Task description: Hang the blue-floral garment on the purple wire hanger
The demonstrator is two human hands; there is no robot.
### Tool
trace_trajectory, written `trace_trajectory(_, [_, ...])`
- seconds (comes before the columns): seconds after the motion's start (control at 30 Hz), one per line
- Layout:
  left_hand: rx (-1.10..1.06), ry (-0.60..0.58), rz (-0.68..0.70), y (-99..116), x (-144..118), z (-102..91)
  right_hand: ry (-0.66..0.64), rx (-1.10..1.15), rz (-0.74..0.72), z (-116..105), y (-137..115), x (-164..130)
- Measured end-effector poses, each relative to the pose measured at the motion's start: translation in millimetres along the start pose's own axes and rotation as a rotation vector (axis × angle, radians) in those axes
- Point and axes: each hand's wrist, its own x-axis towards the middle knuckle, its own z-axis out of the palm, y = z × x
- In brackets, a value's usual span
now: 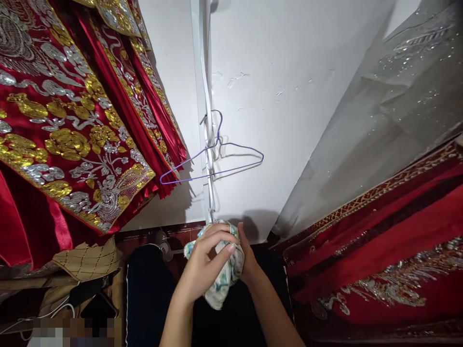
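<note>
Between my two hands is a bunched piece of white cloth (pixel 222 284) with a green and blue pattern. My left hand (pixel 213 250) lies over its top and left side, fingers curled round it. On the right side my right hand (pixel 248 258) presses against the cloth, its thumb pointing up and most of its fingers hidden behind the fabric. Above them a thin purple wire hanger (pixel 213 179) hangs bare on a white cable or strap (pixel 207 86) that runs down the wall.
Red garments with gold and silver embroidery (pixel 68 144) hang at the left. A sheer sparkly fabric (pixel 408 101) and a red embroidered garment (pixel 379 241) fill the right. A tan quilted item (pixel 94 260) and a white cord (pixel 67 306) lie at lower left. The white wall (pixel 275 58) stands ahead.
</note>
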Motion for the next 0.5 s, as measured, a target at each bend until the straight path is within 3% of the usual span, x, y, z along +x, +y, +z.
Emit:
trace_trajectory(0.07, [0.139, 0.062, -0.027, -2.1, 0.7, -12.4, -0.087, 0.055, 0.068, 10.3, -6.8, 0.5])
trace_trajectory(0.13, [0.198, 0.141, -0.083, -12.0, 1.0, -31.9, -0.210, -0.070, 0.066, 13.9, -17.2, 1.6])
trace_trajectory(0.2, [0.190, 0.163, -0.132, -25.0, -0.9, -52.5, -0.314, -0.326, -0.038, 12.4, -32.0, 7.0])
trace_trajectory(0.27, [0.156, 0.044, -0.178, -35.2, -6.2, -67.4, -0.335, -0.568, -0.246, 8.5, -51.0, 19.2])
trace_trajectory(0.33, [0.134, -0.136, -0.257, -38.2, -14.9, -72.8, -0.220, -0.650, -0.474, 4.7, -71.3, 38.7])
trace_trajectory(0.4, [0.166, -0.248, -0.324, -33.8, -25.3, -70.4, -0.038, -0.590, -0.608, 2.1, -87.4, 64.3])
trace_trajectory(0.47, [0.264, -0.253, -0.335, -25.3, -34.7, -67.0, 0.118, -0.536, -0.620, -0.8, -94.8, 92.2])
trace_trajectory(0.5, [0.333, -0.189, -0.301, -21.5, -38.4, -67.4, 0.152, -0.541, -0.591, -3.3, -94.8, 105.2])
